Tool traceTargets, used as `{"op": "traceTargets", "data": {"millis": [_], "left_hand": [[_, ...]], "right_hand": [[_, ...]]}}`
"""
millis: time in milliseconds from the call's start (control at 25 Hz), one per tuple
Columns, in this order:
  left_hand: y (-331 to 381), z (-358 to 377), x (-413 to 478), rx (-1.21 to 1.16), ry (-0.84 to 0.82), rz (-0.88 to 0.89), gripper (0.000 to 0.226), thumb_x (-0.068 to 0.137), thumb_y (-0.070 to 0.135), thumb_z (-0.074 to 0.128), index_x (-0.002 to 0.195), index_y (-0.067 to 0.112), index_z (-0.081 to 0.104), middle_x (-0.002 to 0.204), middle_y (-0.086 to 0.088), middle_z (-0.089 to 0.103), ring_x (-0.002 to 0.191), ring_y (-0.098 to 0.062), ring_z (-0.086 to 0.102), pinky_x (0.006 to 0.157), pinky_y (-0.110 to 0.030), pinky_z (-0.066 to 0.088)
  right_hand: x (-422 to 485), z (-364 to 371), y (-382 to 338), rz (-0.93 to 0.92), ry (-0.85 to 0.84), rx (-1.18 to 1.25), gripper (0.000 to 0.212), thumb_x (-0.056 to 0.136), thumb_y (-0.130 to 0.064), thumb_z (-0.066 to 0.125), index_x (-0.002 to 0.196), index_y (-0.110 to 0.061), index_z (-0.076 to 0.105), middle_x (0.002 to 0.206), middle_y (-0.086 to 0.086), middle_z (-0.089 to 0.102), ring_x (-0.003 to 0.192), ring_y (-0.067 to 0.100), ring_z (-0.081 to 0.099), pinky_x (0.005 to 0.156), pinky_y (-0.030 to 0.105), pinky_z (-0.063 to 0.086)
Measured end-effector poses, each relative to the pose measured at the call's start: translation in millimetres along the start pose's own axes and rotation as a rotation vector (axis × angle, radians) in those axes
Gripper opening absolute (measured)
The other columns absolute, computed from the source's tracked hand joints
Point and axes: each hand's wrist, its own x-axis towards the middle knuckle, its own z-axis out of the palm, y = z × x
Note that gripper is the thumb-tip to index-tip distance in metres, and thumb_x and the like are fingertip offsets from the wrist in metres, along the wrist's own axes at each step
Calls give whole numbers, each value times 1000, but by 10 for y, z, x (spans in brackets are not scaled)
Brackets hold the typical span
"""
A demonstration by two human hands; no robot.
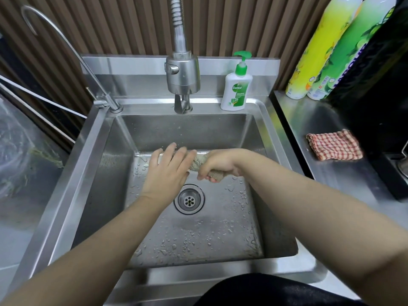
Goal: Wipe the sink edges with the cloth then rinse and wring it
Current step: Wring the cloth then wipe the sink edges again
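Over the wet steel sink (72, 173), just beyond the round drain (189, 199), the right hand (217, 164) is gripping a twisted beige cloth (198, 161) while the left hand (169, 167) is resting straight-fingered on its left end, a checkered rag (334, 145) lying far right.

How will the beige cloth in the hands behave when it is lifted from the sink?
The bunched beige cloth, in the right hand, probably hangs limp. Droplets in the steel sink suggest it is wet, so likely heavy and dripping.
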Motion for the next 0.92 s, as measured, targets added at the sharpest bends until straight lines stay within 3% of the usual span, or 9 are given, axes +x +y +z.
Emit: {"op": "traceTargets", "data": {"millis": [120, 200, 280, 320, 400, 480, 560, 720, 920], "left_hand": [[-88, -63, 147, 19, 176, 119, 32, 65, 6, 60, 96, 12, 55, 88, -8, 65, 97, -31, 55, 84, -42, 37], [-180, -124, 310, 38, 129, 253, 32, 53, 0, 66, 79, 11, 54, 62, -5, 57, 63, -27, 58, 65, -38, 39], [-224, -204, 406, 25, -101, 327, 33, 47, 2, 72, 76, 10, 56, 56, -4, 56, 50, -25, 56, 53, -31, 38], [-226, -242, 437, 37, -236, 322, 31, 55, 7, 71, 83, 9, 58, 65, -5, 62, 57, -26, 61, 54, -30, 38], [-169, -278, 435, 88, -500, 223, 25, 79, 13, 57, 103, 10, 52, 92, -6, 66, 82, -29, 65, 60, -32, 37], [-91, -251, 437, 25, -627, 86, 22, 86, 15, 48, 108, 11, 48, 99, -8, 64, 88, -30, 62, 59, -31, 36], [-13, -164, 424, -99, -686, -58, 21, 87, 15, 47, 107, 11, 50, 99, -10, 62, 88, -30, 61, 59, -31, 36], [47, 41, 349, -370, -807, -248, 17, 80, 14, 49, 95, 14, 56, 90, -8, 59, 78, -26, 56, 59, -28, 40], [-2, 104, 347, -597, -889, -326, 14, 75, 11, 59, 88, 8, 56, 82, -6, 55, 70, -21, 51, 55, -28, 40]], "right_hand": [[-85, 14, 5, -1, -321, 174, 18, 87, 0, 54, 72, -10, 56, 56, -2, 62, 52, 8, 59, 57, 19, 51], [-63, 81, 0, 0, -314, 202, 15, 87, 3, 55, 77, -9, 57, 62, 1, 65, 55, 8, 62, 57, 19, 53], [-14, 169, -13, -18, -177, 117, 18, 84, -1, 61, 69, -10, 56, 53, -1, 59, 46, 8, 52, 50, 20, 45], [6, 211, -20, -31, -61, 29, 19, 82, -6, 65, 66, -10, 55, 47, -2, 54, 43, 11, 46, 46, 21, 38], [25, 296, -30, -62, 166, -201, 18, 78, -18, 72, 82, -9, 58, 56, 2, 54, 50, 19, 46, 47, 24, 33], [56, 370, 1, -76, 337, -418, 22, 79, -21, 67, 95, -14, 55, 71, 1, 53, 68, 24, 52, 50, 25, 35], [69, 401, 55, -69, 442, -482, 12, 79, -16, 57, 89, -17, 50, 72, -2, 49, 75, 25, 53, 49, 24, 33], [134, 389, 128, -108, 486, -700, 23, 81, -13, 49, 103, -15, 55, 95, 7, 62, 79, 27, 54, 61, 28, 39], [166, 332, 139, -148, 468, -836, 29, 81, -13, 50, 110, -13, 52, 98, 9, 63, 75, 28, 50, 60, 29, 36]]}}
